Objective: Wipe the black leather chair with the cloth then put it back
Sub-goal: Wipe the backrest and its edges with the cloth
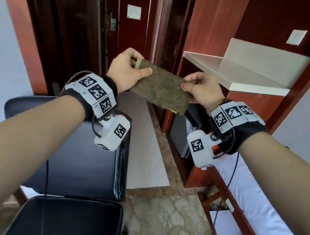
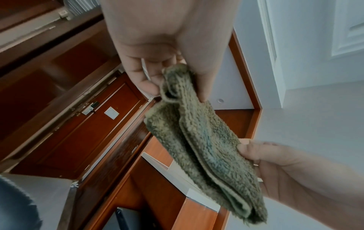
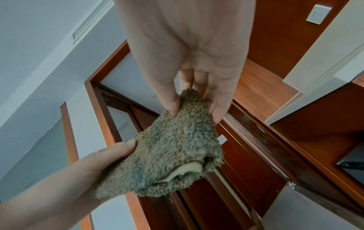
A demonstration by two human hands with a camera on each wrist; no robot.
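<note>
A folded olive-green fluffy cloth (image 1: 162, 87) is stretched in the air between both hands at chest height. My left hand (image 1: 129, 70) pinches its far left corner between thumb and fingers. My right hand (image 1: 200, 88) pinches the right edge the same way. The left wrist view shows the cloth (image 2: 199, 146) hanging folded in layers; the right wrist view shows the cloth (image 3: 169, 149) with a pale inner fold. The black leather chair (image 1: 76, 158) stands below my left forearm, its seat and back both in view.
A white counter shelf (image 1: 235, 75) juts out at the right inside red-brown wooden cabinetry. A dark wooden door (image 1: 131, 24) is straight ahead. A white-sheeted bed (image 1: 253, 207) with a blue cable lies at the lower right. Patterned carpet (image 1: 164, 228) covers the floor.
</note>
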